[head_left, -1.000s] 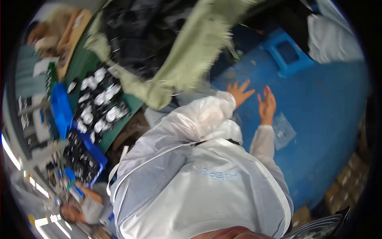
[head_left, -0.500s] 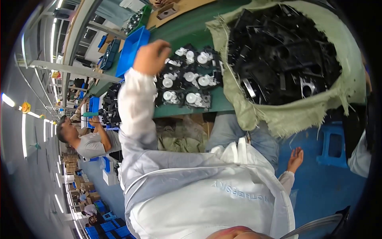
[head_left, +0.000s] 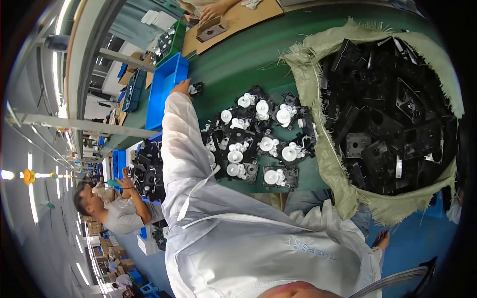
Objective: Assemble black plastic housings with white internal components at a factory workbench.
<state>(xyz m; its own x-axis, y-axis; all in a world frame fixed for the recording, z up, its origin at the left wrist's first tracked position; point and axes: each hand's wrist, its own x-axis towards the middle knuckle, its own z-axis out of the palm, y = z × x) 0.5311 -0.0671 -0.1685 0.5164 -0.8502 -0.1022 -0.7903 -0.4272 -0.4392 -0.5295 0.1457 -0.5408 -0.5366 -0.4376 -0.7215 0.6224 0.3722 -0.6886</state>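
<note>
My left hand (head_left: 183,88) reaches far forward over the green table, beside the blue bin (head_left: 167,78). A small black assembly with white parts (head_left: 197,88) is at its fingers; the hand appears closed on it, though the fingers are partly hidden. Several black gear assemblies with white gears (head_left: 235,156) lie on the table (head_left: 238,54) nearer my body. My right hand (head_left: 381,240) hangs low at the right, below the woven sack (head_left: 338,186), with loosely spread fingers and nothing visible in them.
Black plastic housings (head_left: 375,114) fill the open sack at the right. A green crate (head_left: 170,43) stands past the blue bin. Across the table a person's hand (head_left: 213,11) is near a small cardboard box (head_left: 212,29). Another person (head_left: 117,208) works at the left.
The view has shifted. My left hand has moved from above the gear assemblies to beside the blue bin, and a black assembly now shows at its fingers. My right hand still hangs low.
</note>
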